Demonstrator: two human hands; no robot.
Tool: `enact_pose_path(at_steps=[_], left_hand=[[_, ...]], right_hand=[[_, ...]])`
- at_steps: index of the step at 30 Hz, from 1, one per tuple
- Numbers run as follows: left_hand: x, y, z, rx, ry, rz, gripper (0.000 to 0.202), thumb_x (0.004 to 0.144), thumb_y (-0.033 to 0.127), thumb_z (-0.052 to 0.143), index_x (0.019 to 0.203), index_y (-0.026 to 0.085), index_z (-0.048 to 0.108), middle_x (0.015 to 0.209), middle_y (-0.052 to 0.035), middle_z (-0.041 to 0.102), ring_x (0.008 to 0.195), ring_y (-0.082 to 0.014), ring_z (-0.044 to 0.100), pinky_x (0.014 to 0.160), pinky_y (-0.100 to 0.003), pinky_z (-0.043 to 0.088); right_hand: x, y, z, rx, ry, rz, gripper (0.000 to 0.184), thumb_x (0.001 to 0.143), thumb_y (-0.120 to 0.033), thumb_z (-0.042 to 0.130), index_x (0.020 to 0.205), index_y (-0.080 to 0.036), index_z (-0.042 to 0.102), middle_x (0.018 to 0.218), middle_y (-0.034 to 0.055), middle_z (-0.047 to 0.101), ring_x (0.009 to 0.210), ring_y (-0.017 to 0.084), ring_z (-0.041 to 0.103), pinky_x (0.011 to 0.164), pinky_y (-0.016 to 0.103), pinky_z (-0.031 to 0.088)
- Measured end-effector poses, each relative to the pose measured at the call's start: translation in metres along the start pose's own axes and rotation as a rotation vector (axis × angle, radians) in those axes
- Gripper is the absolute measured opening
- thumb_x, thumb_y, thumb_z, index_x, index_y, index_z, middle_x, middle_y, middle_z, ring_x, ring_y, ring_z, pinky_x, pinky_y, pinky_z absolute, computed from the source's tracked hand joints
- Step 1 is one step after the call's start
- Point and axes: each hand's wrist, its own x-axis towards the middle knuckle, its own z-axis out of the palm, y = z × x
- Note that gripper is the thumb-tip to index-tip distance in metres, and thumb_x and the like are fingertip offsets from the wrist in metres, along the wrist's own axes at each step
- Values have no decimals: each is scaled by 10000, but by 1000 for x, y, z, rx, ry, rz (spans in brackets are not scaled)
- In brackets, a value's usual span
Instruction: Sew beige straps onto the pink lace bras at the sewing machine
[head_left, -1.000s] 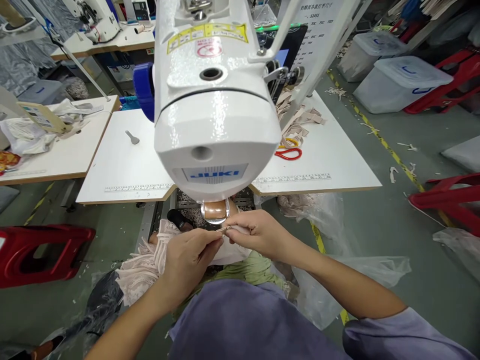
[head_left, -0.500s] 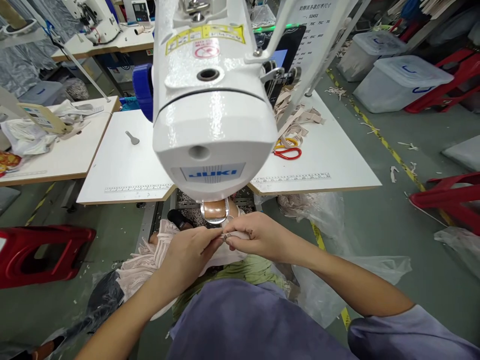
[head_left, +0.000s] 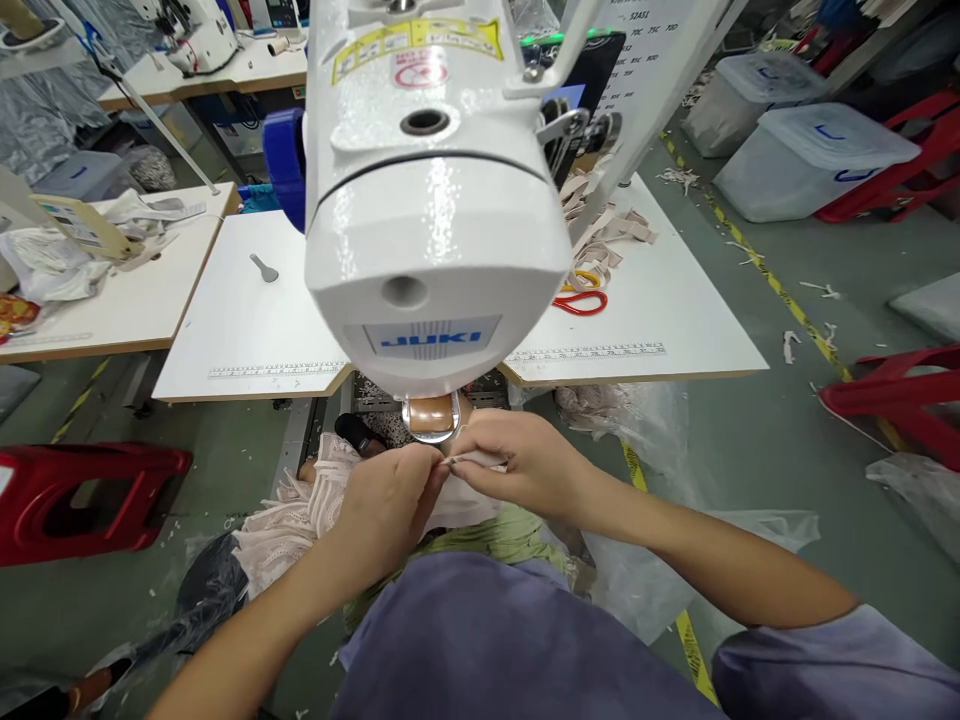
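Tight pinch of left hand (head_left: pixel 390 500) and right hand (head_left: pixel 525 465) on fabric (head_left: pixel 481 458), below tabletop edge (head_left: pixel 637 379).

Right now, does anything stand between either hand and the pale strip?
Nothing visible: the right hand holds the pale strip, with the left hand at its left end. The sewing machine stands beyond them.

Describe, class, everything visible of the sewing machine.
The glossy white sewing machine has a rounded front with a blue-lettered JUKI label, yellow and red stickers on top, and a blue knob at picture left. It rises over the white table, its needle area hidden. The left hand and right hand look clear of it.
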Motion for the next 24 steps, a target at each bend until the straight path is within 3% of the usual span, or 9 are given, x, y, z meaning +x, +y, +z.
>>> enact_pose_path(at_steps=[4,7,10,13,16,18,20,22,24], left_hand=[[5,-12,3,52,144,-107,304,1031,408,435,921,205,633,631,17,616,537,-137,541,510,-259,288],[2,-31,8,195,194,109,246,1023,239,442,1195,222,617,682,14,625,589,-139,547,545,-269,316],[-1,-48,11,265,214,317,433,969,75,421,1360,229,522,777,-7,637,649,-147,553,580,-280,352],[-1,-57,10,335,212,400,505,935,27,427,1410,194,457,792,-12,615,644,-157,533,570,-289,351],[0,-54,9,442,196,400,482,926,26,445,1387,166,455,728,6,573,603,-164,490,536,-300,296],[0,-47,8,484,160,332,461,919,40,458,1361,169,475,671,19,535,561,-167,456,498,-313,215],[1,-38,7,485,121,266,431,904,51,462,1319,162,501,639,22,514,525,-167,434,484,-325,140],[3,-34,4,472,106,241,401,892,45,456,1277,141,515,617,24,503,502,-163,423,482,-330,107],[7,-39,1,461,103,270,406,889,27,441,1276,136,499,601,33,491,492,-155,418,480,-325,111]], right_hand=[[30,-7,-12,-39,-61,103,123,814,-151,616,700,-178,655,693,-9,623,621,110,513,576,244,313],[46,-12,-16,-176,-112,127,231,791,-124,563,567,-168,525,610,-12,529,566,98,382,553,275,225],[52,-15,-16,-230,-146,118,291,783,-123,523,521,-175,408,555,-20,425,543,97,292,548,297,189],[53,-16,-18,-265,-154,123,316,774,-122,516,518,-184,343,535,-28,345,533,98,240,542,309,173],[50,-11,-16,-328,-141,98,292,811,-135,524,544,-185,417,553,-17,396,541,108,288,546,308,197],[42,-3,-10,-372,-82,35,223,882,-193,542,661,-178,571,667,20,542,621,139,438,589,293,299],[29,7,1,-432,61,-58,157,941,-286,568,908,-182,681,944,87,647,856,212,565,745,327,416],[16,17,13,-502,235,-153,210,957,-312,590,1118,-216,684,1167,121,617,1073,270,553,905,405,429],[8,23,23,-556,367,-219,226,945,-255,615,1159,-254,691,1168,103,614,1092,264,552,960,434,416]])
